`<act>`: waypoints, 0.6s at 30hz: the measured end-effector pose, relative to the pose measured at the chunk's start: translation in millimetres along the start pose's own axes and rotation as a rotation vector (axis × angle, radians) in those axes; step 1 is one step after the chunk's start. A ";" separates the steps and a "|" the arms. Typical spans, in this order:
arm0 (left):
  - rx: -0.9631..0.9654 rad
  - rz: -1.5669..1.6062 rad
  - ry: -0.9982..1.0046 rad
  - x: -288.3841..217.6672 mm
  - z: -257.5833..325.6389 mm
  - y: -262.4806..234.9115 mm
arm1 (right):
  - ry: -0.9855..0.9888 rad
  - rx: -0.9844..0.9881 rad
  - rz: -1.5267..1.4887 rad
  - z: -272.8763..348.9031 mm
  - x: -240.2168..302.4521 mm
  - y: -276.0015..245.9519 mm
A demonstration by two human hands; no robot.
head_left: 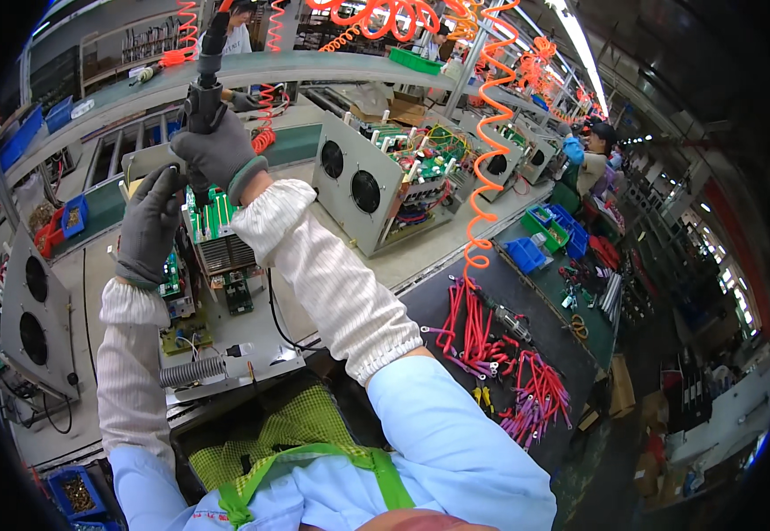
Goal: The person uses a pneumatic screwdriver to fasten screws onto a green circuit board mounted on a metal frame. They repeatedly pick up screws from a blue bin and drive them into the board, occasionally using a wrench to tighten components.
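Observation:
My gloved right hand (218, 149) is closed round a black power screwdriver (211, 66) that hangs upright from above. Its lower end points down beside the green circuit boards (213, 215) of an open electrical unit. Close by on the left, my gloved left hand (147, 232) has its fingers pinched together at the top of the same unit. Whatever those fingertips hold, if anything, is too small to make out. The unit's metal base plate (271, 361) lies nearest me, with a ribbed grey coil (192, 372) along its front.
Fan-fronted units (349, 181) stand to the right, and another fan panel (35, 305) at the left. An orange coiled hose (491, 133) hangs down. Red and purple cables (535, 398) lie on the dark right-hand bench. Blue bins (75, 491) hold small parts. A co-worker (595, 155) stands farther right.

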State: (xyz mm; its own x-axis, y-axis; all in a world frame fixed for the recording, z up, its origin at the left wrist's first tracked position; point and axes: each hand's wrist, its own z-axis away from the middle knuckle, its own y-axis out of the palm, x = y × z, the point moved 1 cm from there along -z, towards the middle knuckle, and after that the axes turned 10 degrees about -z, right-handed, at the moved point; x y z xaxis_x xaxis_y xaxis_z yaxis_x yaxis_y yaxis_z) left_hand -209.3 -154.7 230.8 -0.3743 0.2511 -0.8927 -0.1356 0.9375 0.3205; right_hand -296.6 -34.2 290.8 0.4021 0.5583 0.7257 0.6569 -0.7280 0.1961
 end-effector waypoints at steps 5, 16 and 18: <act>0.006 -0.028 -0.008 -2.2 0.7 6.7 | 0.026 0.007 -0.030 -3.4 3.3 -1.6; 0.037 0.116 -0.004 -13.9 1.3 0.4 | 0.055 0.075 0.079 -2.6 3.3 7.9; -0.006 0.041 0.032 -10.1 -2.0 -7.2 | 0.027 0.076 0.051 0.2 7.0 11.6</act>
State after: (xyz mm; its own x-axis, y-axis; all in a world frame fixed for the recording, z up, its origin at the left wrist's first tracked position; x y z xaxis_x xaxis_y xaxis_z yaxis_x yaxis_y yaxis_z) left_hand -206.3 -164.5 238.2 -0.4086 0.2818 -0.8681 -0.1253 0.9248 0.3592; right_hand -286.1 -38.7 298.0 0.4197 0.5093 0.7513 0.6830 -0.7224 0.1082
